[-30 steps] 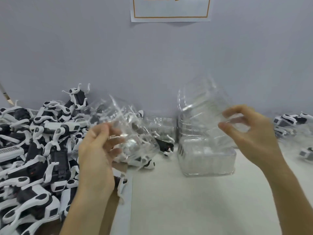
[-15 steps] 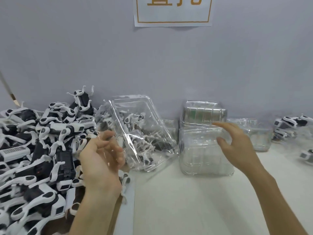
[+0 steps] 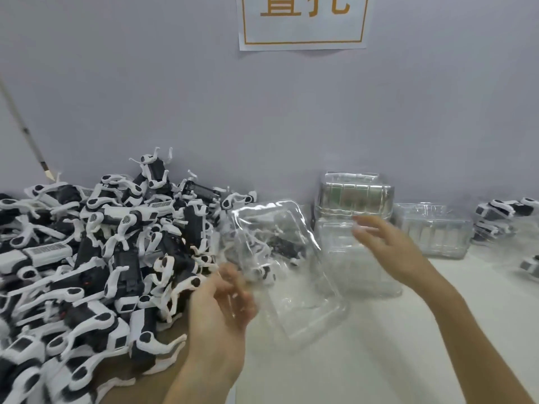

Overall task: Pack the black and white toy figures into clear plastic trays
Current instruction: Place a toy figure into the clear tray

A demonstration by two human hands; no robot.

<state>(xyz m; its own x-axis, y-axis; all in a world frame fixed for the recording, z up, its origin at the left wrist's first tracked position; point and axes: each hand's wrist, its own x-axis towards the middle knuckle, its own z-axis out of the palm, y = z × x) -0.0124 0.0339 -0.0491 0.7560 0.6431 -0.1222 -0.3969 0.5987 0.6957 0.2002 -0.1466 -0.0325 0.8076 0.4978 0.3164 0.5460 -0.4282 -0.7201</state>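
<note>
A big heap of black and white toy figures covers the left of the table. My left hand grips the near edge of a clear plastic tray, which tilts over the table beside the heap. My right hand hangs with fingers spread, holding nothing, in front of a stack of clear trays against the wall. A single figure lies behind the held tray, seen through the plastic.
A lower stack of clear trays sits to the right by the wall. Several more toy figures lie at the far right. A paper sign hangs on the grey wall. Brown cardboard shows under the heap.
The right hand has let go of the tray stack, which settled back upright. The left hand has brought the clear tray down and to the right, toward the table.
</note>
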